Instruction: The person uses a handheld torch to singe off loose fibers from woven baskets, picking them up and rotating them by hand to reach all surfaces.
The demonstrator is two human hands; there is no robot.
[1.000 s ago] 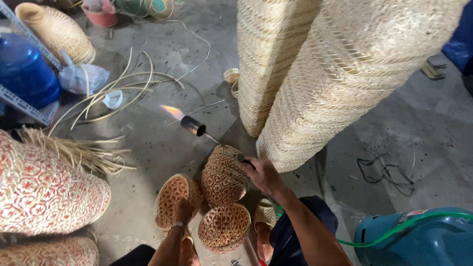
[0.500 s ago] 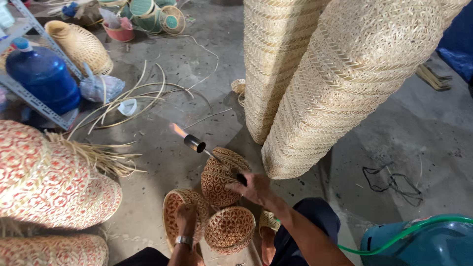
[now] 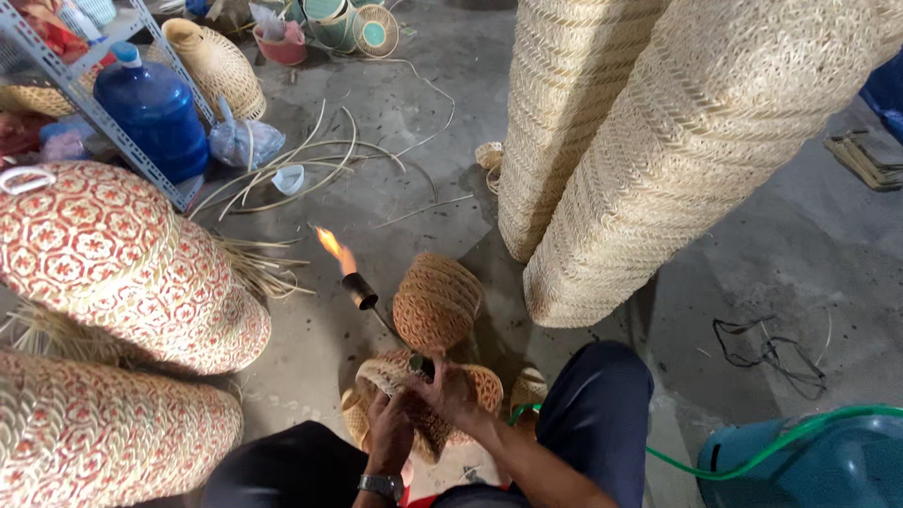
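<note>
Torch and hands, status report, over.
Right hand grips lit torch, flame pointing up-left, clear of the baskets. Left hand on woven basket at the knees. Small basket beside the torch stem; tall woven columns close behind.

Soft, even daylight fills the scene, bright enough to show the weave of every basket clearly, with no harsh glare on the grey concrete floor [image 3: 395, 113]. Shadows are short and diffuse: a dark patch lies on the floor at the foot of the tall woven columns [image 3: 658, 141] near the centre, and the lower left, under the patterned red-and-cream baskets [image 3: 113, 254], is dimmer. The torch flame [image 3: 331, 246] glows orange-yellow left of centre, slightly blown out. Focus is sharp across the middle; wide-angle distortion bends and stretches the shapes at the frame edges, and the hands [image 3: 423, 409] at the bottom look a little soft.
</note>
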